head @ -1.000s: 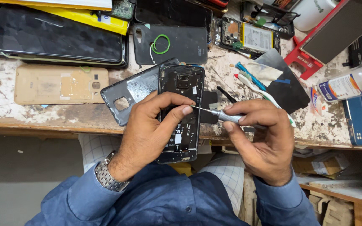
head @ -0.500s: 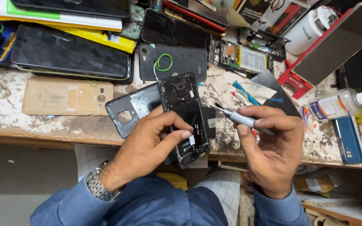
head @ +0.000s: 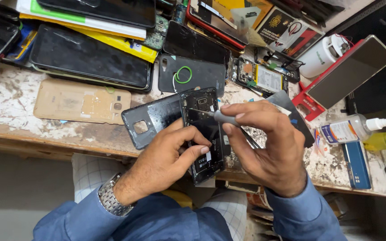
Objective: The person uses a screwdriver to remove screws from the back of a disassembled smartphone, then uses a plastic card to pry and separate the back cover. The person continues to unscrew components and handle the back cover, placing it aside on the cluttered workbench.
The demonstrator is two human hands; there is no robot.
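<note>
- Since the earlier frame, the opened phone (head: 203,134) stands more upright along the desk (head: 10,96) edge, and the screwdriver (head: 217,117) tip has come onto its upper part, just below the camera opening.
- The left hand (head: 164,163) is closed around the lower half of the phone, thumb pressing on the exposed inner face and fingers wrapped behind.
- The right hand (head: 269,147) pinches the grey screwdriver handle between thumb and fingertips, the remaining fingers curled.
- The phone sits partly over the near edge of the desk, overlapping a loose dark back cover (head: 150,118) on its left.
- Handling judgement: the phone is light, thin and stiff, but with its back off the internals look fragile. Hold it by the long side edges and the frame, not by the exposed boards.
- The smooth frame is likely slippery; a firm side grip guards against a fall off the edge.
- A beige back cover (head: 81,101) and a spray bottle (head: 354,128) lie well apart from the phone.
</note>
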